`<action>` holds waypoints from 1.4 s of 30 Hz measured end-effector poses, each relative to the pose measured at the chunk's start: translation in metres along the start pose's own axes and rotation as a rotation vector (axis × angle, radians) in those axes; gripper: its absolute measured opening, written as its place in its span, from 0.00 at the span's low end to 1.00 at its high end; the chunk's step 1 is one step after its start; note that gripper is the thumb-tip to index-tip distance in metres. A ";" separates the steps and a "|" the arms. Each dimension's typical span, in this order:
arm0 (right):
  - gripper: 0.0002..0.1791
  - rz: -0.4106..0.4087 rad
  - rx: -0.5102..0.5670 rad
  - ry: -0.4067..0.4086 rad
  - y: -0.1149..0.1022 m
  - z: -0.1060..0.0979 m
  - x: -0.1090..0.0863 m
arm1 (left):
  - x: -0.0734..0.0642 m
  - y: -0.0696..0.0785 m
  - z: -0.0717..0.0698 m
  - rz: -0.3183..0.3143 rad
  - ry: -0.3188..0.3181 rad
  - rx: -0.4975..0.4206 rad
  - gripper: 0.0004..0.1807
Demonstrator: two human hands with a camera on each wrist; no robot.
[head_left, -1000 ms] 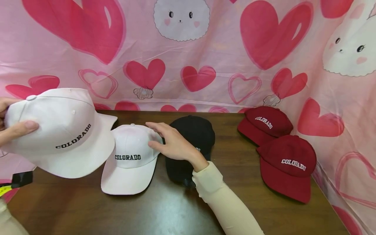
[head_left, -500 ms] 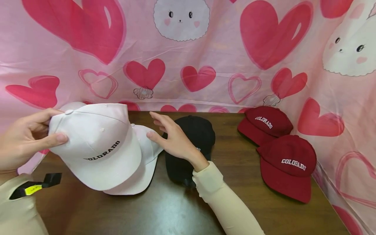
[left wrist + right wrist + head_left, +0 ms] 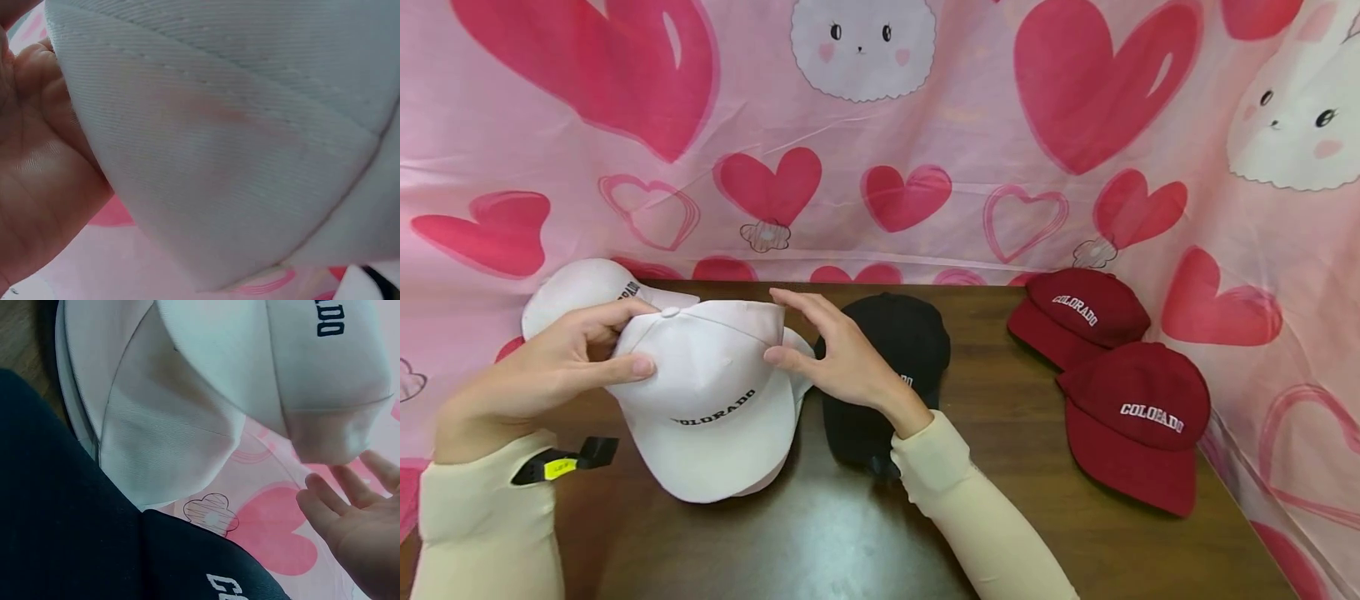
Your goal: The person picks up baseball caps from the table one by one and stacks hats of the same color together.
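Note:
My left hand (image 3: 568, 354) pinches the back of a white baseball cap (image 3: 700, 354) lettered COLORADO, thumb outside and fingers partly hidden behind the crown. This cap hangs over a second white cap (image 3: 169, 437), which it mostly covers in the head view; whether the two touch cannot be told. My right hand (image 3: 842, 354) is at the held cap's right side with its fingers extended. In the right wrist view, the right fingertips (image 3: 340, 474) are close beside the cap's crown. Fabric of the held cap (image 3: 206, 162) fills most of the left wrist view.
A black cap (image 3: 913, 333) sits under and beside the right forearm. Another white cap (image 3: 572, 292) lies at the back left. Two dark red caps (image 3: 1075, 312) stand at the right of the brown table (image 3: 1000, 500). A pink heart-patterned cloth (image 3: 970, 125) hangs behind.
My left hand has carried the white cap rightward and down, over the second white cap. The back-left white cap has come into fuller view. The right hand has barely moved.

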State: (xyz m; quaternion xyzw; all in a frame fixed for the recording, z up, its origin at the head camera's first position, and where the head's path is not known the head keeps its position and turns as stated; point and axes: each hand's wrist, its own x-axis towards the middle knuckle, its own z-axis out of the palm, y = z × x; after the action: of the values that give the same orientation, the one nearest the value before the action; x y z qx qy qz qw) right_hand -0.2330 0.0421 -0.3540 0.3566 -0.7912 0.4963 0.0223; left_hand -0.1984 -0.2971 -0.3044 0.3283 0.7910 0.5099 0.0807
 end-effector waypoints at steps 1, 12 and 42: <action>0.41 0.001 -0.012 -0.006 0.000 0.000 0.000 | 0.003 0.000 0.001 -0.001 -0.003 0.026 0.24; 0.39 -0.060 -0.082 -0.037 0.006 0.005 0.000 | 0.014 -0.018 0.004 -0.071 -0.025 0.060 0.22; 0.33 0.220 -0.128 -0.002 0.019 0.033 0.003 | 0.016 -0.043 -0.007 -0.267 0.145 0.258 0.35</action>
State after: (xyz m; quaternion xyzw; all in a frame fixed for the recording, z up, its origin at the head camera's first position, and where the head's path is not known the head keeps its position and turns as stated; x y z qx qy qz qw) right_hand -0.2359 0.0188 -0.3839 0.2659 -0.8557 0.4437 -0.0102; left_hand -0.2326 -0.3042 -0.3349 0.1906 0.8901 0.4112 0.0477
